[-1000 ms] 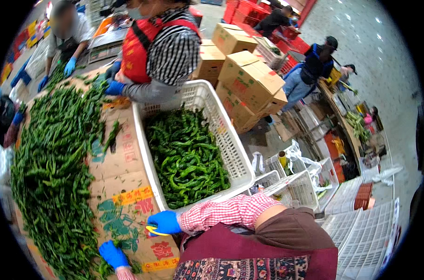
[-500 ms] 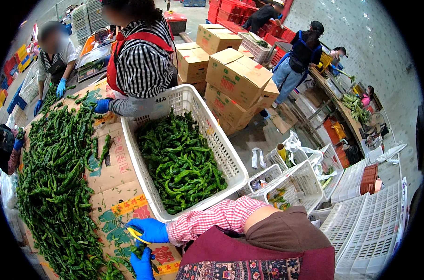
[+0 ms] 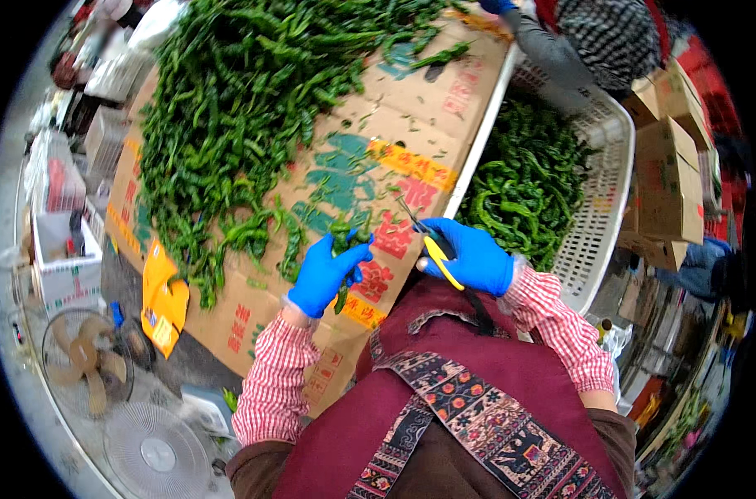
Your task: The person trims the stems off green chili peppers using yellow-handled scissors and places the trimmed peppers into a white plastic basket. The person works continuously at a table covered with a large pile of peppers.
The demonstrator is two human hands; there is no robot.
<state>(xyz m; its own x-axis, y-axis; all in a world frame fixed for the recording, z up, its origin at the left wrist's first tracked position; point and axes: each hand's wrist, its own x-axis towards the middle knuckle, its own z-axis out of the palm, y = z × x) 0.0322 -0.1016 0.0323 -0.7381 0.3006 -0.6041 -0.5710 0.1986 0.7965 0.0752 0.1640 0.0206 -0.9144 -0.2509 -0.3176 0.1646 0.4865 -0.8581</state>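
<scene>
My left hand [image 3: 321,279], in a blue glove, is closed around a few green chili peppers [image 3: 341,241], and one pokes out below its fingers. Just to the right, my right hand [image 3: 476,256], also gloved in blue, grips small scissors [image 3: 441,263] with yellow handles. Their thin dark blades point up and left, apart from the held peppers. Beneath both hands lies printed cardboard [image 3: 432,91] covering the table. A big heap of green chili peppers [image 3: 237,125] spreads over its far left part. More peppers [image 3: 519,183] fill a white plastic crate [image 3: 617,158] on the right.
A co-worker in a striped top [image 3: 607,37] stands at the crate's far end, close to cardboard boxes [image 3: 667,179]. An orange bag [image 3: 163,299] lies at the table's left edge. Two fans [image 3: 87,358] and a white box [image 3: 66,258] stand beyond that edge.
My view has swung left and down toward the table. Both hands now appear nearer the picture's middle, farther apart from each other. The scissors are still in my right hand.
</scene>
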